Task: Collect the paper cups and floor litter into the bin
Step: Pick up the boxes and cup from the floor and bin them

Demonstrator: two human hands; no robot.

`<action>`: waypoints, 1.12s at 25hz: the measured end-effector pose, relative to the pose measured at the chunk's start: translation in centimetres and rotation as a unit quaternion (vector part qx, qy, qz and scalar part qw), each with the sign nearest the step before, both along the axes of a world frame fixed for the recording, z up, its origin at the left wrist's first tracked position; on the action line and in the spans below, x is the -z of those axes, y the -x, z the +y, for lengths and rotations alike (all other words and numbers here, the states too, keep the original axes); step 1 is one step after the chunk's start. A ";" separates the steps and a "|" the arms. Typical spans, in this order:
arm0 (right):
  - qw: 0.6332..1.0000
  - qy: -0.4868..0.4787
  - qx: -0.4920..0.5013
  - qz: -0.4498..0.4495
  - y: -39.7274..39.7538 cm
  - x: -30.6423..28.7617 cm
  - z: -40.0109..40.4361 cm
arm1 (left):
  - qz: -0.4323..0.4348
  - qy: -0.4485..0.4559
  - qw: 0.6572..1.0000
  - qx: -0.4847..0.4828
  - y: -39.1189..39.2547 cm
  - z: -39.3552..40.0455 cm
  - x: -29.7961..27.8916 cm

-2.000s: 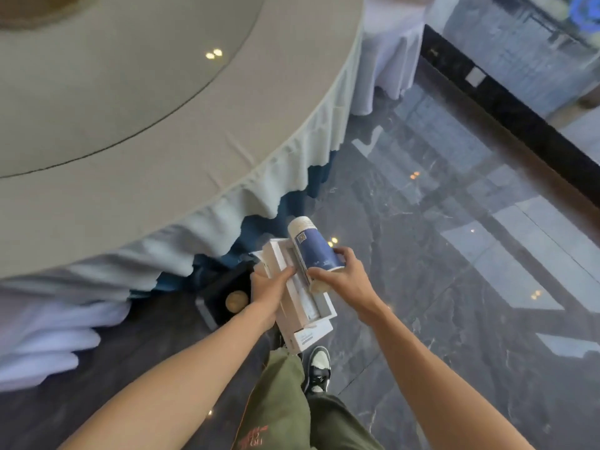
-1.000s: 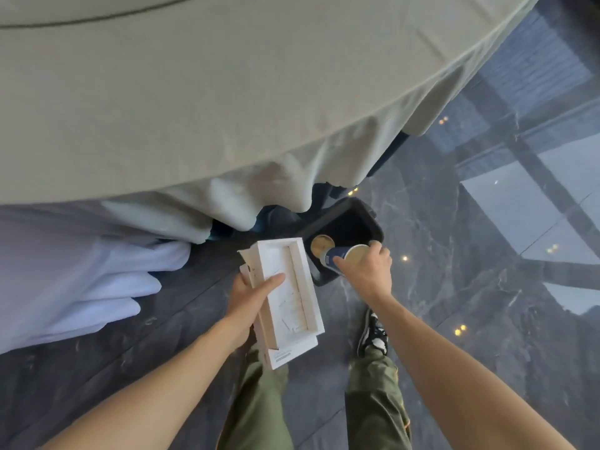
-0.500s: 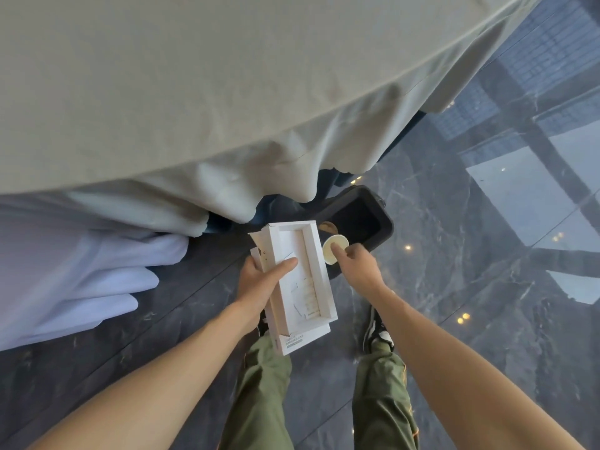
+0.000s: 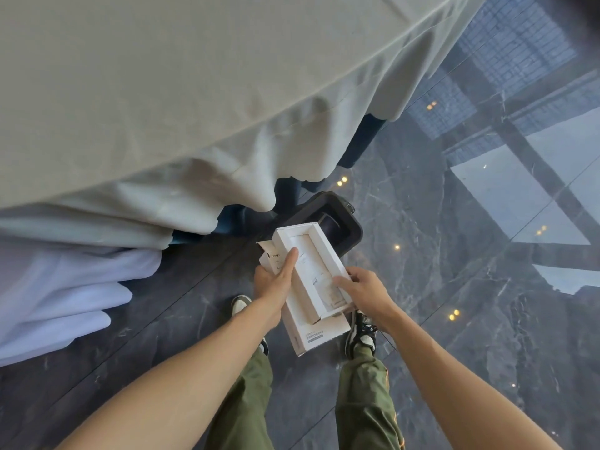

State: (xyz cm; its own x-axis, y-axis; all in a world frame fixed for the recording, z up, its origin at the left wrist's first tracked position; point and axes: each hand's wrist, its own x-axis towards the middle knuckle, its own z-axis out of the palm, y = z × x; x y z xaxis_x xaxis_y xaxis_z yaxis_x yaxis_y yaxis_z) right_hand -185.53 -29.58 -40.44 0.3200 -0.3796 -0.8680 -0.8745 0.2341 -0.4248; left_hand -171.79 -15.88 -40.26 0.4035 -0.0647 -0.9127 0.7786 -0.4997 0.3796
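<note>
A dark, polished marble floor (image 4: 454, 287) fills the lower part of the view, throwing back window light and small ceiling lamps, and a round table under a pale tablecloth (image 4: 194, 92) hangs over the upper left. Just past the cloth's hem, a black bin (image 4: 352, 227) stands on the floor, its mouth partly covered from this angle by what the person holds.

Both hands are on a stack of white cardboard packaging (image 4: 311, 277): an open tray-like box on top, and a flat printed sleeve beneath it sticking out toward the person's feet. The left hand (image 4: 276, 284) grips the stack along its left side, thumb lying across the tray's edge. The right hand (image 4: 363, 287) closes on the right edge, fingertips on the tray's rim (whether it is pulling the pieces apart or only steadying them cannot be told). The stack is held above the floor, its far end overlapping the near rim of the bin, not yet inside.

Inside the bin, a dark rounded shape (image 4: 329, 224) shows past the tray's far corner; it looks like a paper cup lying on its side, so at least one cup seems to be dealt with. The cardboard is the piece in hand and I judge it goes in next. No other cups or litter show on the visible floor, though the table skirt hides a good deal, so what is left beyond this stack cannot be judged from here.
</note>
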 end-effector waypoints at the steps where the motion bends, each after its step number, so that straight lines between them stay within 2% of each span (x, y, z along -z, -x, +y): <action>1: 1.000 0.004 0.001 0.008 0.0 0.1 -0.3 | 0.003 -0.004 1.000 -0.002 0.1 0.0 0.4; 7: 0.994 0.051 0.078 0.062 -0.4 2.2 -1.5 | -0.033 -0.056 0.998 -0.020 -0.8 1.2 2.4; 10: 0.992 0.068 0.052 0.092 -1.7 3.8 -1.5 | -0.003 -0.071 0.997 -0.021 -1.9 2.8 3.2; 15: 0.993 0.082 0.004 0.082 -4.9 5.4 -1.4 | 0.002 -0.086 0.996 -0.025 -3.2 5.0 3.8; 18: 0.991 0.107 0.014 0.085 -5.8 5.3 -1.6 | -0.004 -0.070 0.997 -0.016 -3.5 5.6 3.8; 23: 0.983 0.108 -0.055 0.136 -3.7 4.6 -1.5 | 0.026 -0.023 0.998 -0.042 -2.9 4.1 3.8; 25: 0.993 0.035 -0.023 0.107 -2.9 4.0 -1.0 | 0.054 -0.007 0.997 -0.057 -2.5 2.9 4.2; 26: 0.996 -0.045 0.013 0.081 -2.8 3.1 -0.6 | 0.068 0.001 0.995 -0.068 -2.3 2.3 4.6; 28: 0.976 -0.202 0.072 0.034 -2.8 1.5 -0.1 | 0.091 0.010 0.993 -0.081 -1.9 1.4 5.2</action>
State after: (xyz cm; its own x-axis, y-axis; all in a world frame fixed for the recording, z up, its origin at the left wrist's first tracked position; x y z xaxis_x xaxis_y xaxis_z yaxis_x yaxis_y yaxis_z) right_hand -182.69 -29.66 -41.95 0.2261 -0.0379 -0.9734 -0.8430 0.4931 -0.2150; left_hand -169.84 -14.45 -45.46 0.2386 -0.0322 -0.9706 0.9044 -0.3566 0.2342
